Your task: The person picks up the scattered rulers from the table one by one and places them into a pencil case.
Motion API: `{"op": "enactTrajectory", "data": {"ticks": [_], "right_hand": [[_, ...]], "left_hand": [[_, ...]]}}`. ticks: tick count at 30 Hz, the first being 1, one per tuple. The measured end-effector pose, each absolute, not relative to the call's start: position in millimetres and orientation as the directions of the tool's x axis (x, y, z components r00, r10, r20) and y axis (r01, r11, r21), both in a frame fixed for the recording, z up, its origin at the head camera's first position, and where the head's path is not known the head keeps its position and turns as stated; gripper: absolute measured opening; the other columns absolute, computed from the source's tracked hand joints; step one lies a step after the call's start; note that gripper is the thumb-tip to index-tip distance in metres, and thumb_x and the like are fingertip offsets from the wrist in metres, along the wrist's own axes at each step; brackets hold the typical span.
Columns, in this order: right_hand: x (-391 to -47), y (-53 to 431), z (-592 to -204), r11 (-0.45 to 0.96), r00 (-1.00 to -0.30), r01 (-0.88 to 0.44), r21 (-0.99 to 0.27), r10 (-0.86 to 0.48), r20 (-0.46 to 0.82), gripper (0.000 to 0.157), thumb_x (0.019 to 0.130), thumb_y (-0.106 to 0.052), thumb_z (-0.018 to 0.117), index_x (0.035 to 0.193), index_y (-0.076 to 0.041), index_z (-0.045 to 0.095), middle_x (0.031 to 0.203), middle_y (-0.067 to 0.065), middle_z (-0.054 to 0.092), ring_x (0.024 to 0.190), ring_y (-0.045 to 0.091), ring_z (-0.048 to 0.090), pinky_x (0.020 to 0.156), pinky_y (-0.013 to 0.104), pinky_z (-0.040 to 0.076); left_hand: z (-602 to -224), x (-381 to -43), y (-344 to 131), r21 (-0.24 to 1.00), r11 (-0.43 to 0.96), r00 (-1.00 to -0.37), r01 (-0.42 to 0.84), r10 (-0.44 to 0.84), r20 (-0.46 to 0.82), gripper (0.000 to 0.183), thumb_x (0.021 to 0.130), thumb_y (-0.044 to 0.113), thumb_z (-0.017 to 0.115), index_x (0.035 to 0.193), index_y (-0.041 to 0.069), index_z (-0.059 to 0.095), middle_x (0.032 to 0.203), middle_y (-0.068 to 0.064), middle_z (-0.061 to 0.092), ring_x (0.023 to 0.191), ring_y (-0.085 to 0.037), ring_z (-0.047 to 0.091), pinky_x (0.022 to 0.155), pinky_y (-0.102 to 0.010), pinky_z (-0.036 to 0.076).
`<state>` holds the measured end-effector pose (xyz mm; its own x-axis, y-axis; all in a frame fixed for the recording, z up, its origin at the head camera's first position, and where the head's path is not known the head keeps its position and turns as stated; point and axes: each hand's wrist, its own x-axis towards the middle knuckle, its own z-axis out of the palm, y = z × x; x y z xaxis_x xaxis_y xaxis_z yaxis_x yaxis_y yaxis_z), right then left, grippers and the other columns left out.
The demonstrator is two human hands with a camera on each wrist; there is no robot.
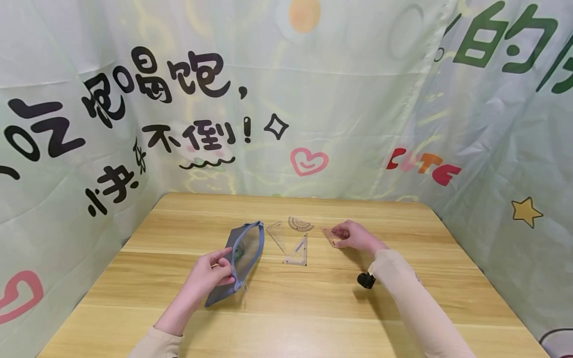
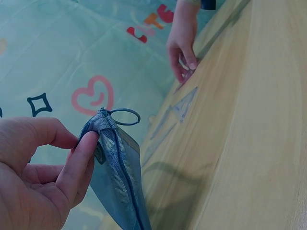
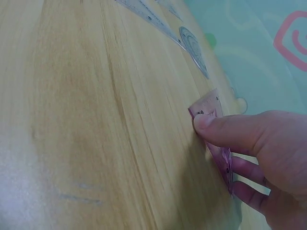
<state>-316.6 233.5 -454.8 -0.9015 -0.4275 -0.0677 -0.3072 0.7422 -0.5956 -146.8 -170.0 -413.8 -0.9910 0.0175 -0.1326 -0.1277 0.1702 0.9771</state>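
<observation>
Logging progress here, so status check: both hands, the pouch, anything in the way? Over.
Left hand grips blue pouch, mouth open. Right hand pinches pink set square. Two other set squares and protractor lie between pouch and right hand.

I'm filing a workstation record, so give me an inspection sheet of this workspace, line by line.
Surface: light wood-grain table; a greyish streak shows in the right wrist view, scuff or glare unclear.
Job's things: blue-grey pouch, mouth open; pinkish set square; a clear set square, another clear set square and a protractor lie on the table.
Clutter: nothing seen.
Grips: left grip pinches the pouch by its rim; right grip pinches the pinkish set square; a small black object sits by the right cuff.
Cables: nothing seen.
Surroundings: pale green printed cloth behind and beside the table.
</observation>
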Motion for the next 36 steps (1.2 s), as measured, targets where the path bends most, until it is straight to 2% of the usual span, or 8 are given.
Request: {"op": "enactTrajectory", "data": {"ticks": [11, 18, 23, 29, 36], "right_hand": [[-311, 236, -459, 0.728, -0.903, -0.312, -0.611, -0.426, -0.046, 0.054, 0.086, -0.017, 0.075, 0.132, 0.003, 0.058, 0.11, 0.017, 0.058, 0.093, 0.022, 0.049, 0.08, 0.031, 0.045], [-311, 236, -463, 0.706, -0.9, -0.316, -0.634, -0.435, -0.036, 0.054, 0.084, -0.014, 0.076, 0.131, 0.006, 0.058, 0.113, 0.019, 0.064, 0.091, 0.021, 0.055, 0.077, 0.028, 0.049], [-312, 237, -465, 0.686, -0.896, -0.326, -0.65, -0.444, -0.02, 0.052, 0.085, -0.012, 0.075, 0.131, 0.007, 0.057, 0.118, 0.021, 0.064, 0.089, 0.02, 0.053, 0.075, 0.026, 0.047], [-311, 238, -465, 0.676, -0.896, -0.341, -0.654, -0.445, 0.007, 0.052, 0.086, -0.011, 0.074, 0.131, 0.006, 0.056, 0.112, 0.02, 0.062, 0.092, 0.022, 0.054, 0.078, 0.029, 0.047], [-308, 238, -461, 0.683, -0.906, -0.315, -0.659, -0.423, -0.004, 0.052, 0.086, -0.011, 0.073, 0.132, 0.004, 0.055, 0.112, 0.02, 0.061, 0.089, 0.021, 0.055, 0.074, 0.026, 0.048]], "left_hand": [[-414, -148, -168, 0.974, 0.18, -0.99, -0.137, 0.015, -0.142, 0.056, 0.087, -0.005, 0.055, 0.142, -0.007, 0.045, 0.089, -0.003, 0.048, 0.078, -0.014, 0.061, 0.068, -0.019, 0.061], [-415, -148, -169, 0.974, 0.178, -0.99, -0.14, 0.009, -0.144, 0.055, 0.087, -0.005, 0.055, 0.141, -0.008, 0.045, 0.089, -0.002, 0.047, 0.078, -0.013, 0.06, 0.068, -0.019, 0.061], [-415, -148, -170, 0.974, 0.176, -0.989, -0.142, 0.008, -0.146, 0.055, 0.087, -0.005, 0.055, 0.141, -0.008, 0.045, 0.089, -0.002, 0.047, 0.078, -0.013, 0.059, 0.068, -0.019, 0.061], [-415, -147, -170, 0.975, 0.171, -0.99, -0.14, 0.009, -0.144, 0.056, 0.087, -0.005, 0.055, 0.142, -0.008, 0.044, 0.089, -0.002, 0.047, 0.078, -0.014, 0.059, 0.068, -0.019, 0.061], [-414, -148, -170, 0.975, 0.173, -0.99, -0.139, 0.01, -0.143, 0.056, 0.087, -0.005, 0.055, 0.142, -0.007, 0.045, 0.089, -0.003, 0.048, 0.079, -0.013, 0.06, 0.068, -0.019, 0.061]]}}
